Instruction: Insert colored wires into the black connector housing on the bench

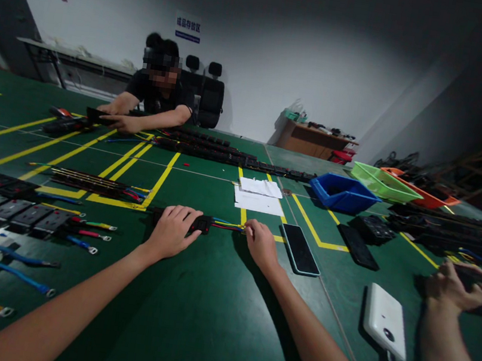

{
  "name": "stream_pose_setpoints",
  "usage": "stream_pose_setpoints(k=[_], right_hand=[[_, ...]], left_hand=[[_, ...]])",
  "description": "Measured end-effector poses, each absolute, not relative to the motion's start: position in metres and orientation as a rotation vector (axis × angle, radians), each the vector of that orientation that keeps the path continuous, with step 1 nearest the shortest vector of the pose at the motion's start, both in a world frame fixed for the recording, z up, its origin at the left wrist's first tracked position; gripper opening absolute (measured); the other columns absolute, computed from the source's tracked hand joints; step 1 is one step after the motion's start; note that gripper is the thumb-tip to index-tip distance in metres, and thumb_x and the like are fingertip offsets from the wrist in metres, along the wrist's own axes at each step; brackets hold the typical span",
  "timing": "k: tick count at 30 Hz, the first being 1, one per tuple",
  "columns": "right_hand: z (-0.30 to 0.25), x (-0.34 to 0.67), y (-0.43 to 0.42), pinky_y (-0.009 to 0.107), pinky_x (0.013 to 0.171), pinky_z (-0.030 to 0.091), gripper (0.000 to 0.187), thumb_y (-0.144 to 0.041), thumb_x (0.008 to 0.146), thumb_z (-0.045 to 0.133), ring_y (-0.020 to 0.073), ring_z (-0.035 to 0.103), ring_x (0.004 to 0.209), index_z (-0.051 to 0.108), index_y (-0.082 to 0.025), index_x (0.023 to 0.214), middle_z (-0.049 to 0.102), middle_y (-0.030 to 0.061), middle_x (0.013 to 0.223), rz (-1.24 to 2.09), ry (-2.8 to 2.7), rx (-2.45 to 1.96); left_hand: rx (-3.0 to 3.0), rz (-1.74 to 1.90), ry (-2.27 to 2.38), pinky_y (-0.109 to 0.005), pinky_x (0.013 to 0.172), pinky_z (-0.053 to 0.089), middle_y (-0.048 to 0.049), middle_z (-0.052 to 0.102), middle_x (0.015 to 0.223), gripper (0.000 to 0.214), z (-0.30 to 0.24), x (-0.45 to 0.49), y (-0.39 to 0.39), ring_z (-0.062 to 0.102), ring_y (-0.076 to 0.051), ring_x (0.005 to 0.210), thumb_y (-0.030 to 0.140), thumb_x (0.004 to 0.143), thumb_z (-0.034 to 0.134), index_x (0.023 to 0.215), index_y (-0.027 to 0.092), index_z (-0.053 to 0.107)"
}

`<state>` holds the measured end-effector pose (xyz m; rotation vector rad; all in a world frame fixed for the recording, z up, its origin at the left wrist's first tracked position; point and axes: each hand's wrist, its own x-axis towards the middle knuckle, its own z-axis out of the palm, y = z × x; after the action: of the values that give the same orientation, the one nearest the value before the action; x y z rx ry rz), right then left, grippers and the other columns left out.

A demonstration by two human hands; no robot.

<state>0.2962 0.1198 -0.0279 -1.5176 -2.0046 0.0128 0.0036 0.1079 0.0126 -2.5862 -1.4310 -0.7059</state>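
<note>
My left hand [173, 231] lies over a short black power strip [203, 224], with its fingers wrapped across the top and hiding much of it. Blue, yellow and red wires [226, 225] run out of the strip's right end. Their far ends disappear at the fingers of my right hand [261, 244], which are closed around them. The strip rests on the green table [202, 319], by a yellow tape line. To the left lie several more black power strips [14, 212] whose coloured leads end in metal ring terminals [93, 250].
A phone [300, 250] and a white power bank [386, 323] with a cable lie right of me. White papers [260, 198] and a blue bin [343, 194] stand farther back. One co-worker [158, 96] works opposite; another person's hands [456, 285] are at right.
</note>
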Motion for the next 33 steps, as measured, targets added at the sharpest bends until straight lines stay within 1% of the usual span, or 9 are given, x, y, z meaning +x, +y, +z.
stream_pose_setpoints(k=[8, 16, 23, 29, 33], right_hand=[[-0.0355, 0.3013, 0.1251, 0.032, 0.074, 0.046, 0.023, -0.023, 0.098, 0.048, 0.0218, 0.062, 0.084, 0.071, -0.022, 0.099, 0.071, 0.0061, 0.089, 0.050, -1.974, -1.458], [-0.0312, 0.2995, 0.1228, 0.034, 0.079, 0.047, 0.022, -0.021, 0.098, 0.049, 0.0235, 0.062, 0.089, 0.071, -0.022, 0.099, 0.072, 0.0071, 0.094, 0.035, -1.987, -1.440], [-0.0323, 0.2991, 0.1208, 0.036, 0.080, 0.049, 0.026, -0.022, 0.099, 0.048, 0.0242, 0.063, 0.091, 0.073, -0.022, 0.105, 0.074, 0.0083, 0.099, 0.007, -1.996, -1.420], [-0.0325, 0.3001, 0.1214, 0.038, 0.082, 0.050, 0.031, -0.024, 0.101, 0.045, 0.0246, 0.063, 0.093, 0.071, -0.022, 0.118, 0.074, 0.0092, 0.105, 0.020, -2.020, -1.411], [-0.0337, 0.3005, 0.1232, 0.039, 0.082, 0.050, 0.031, -0.024, 0.100, 0.046, 0.0249, 0.061, 0.092, 0.071, -0.022, 0.119, 0.074, 0.0097, 0.102, 0.031, -2.024, -1.409]], left_hand=[[-2.592, -0.728, -1.436, -0.049, 0.101, 0.040, -0.0107, 0.065, 0.123, 0.041, 0.0131, 0.0032, 0.1076, 0.057, -0.029, 0.115, 0.039, 0.094, 0.053, 0.131, 0.022, 0.057], [-2.577, -0.684, -1.437, -0.049, 0.100, 0.040, -0.0118, 0.065, 0.122, 0.041, 0.0152, 0.0045, 0.1064, 0.056, -0.030, 0.114, 0.040, 0.094, 0.054, 0.131, 0.021, 0.057], [-2.578, -0.694, -1.430, -0.049, 0.100, 0.040, -0.0116, 0.065, 0.122, 0.042, 0.0135, 0.0043, 0.1074, 0.057, -0.030, 0.114, 0.040, 0.095, 0.053, 0.132, 0.021, 0.057], [-2.582, -0.698, -1.442, -0.050, 0.100, 0.040, -0.0117, 0.065, 0.121, 0.042, 0.0142, 0.0046, 0.1071, 0.057, -0.030, 0.114, 0.040, 0.094, 0.052, 0.131, 0.021, 0.057], [-2.584, -0.717, -1.439, -0.050, 0.100, 0.040, -0.0121, 0.065, 0.121, 0.041, 0.0140, 0.0046, 0.1075, 0.057, -0.030, 0.113, 0.041, 0.094, 0.052, 0.130, 0.022, 0.058]])
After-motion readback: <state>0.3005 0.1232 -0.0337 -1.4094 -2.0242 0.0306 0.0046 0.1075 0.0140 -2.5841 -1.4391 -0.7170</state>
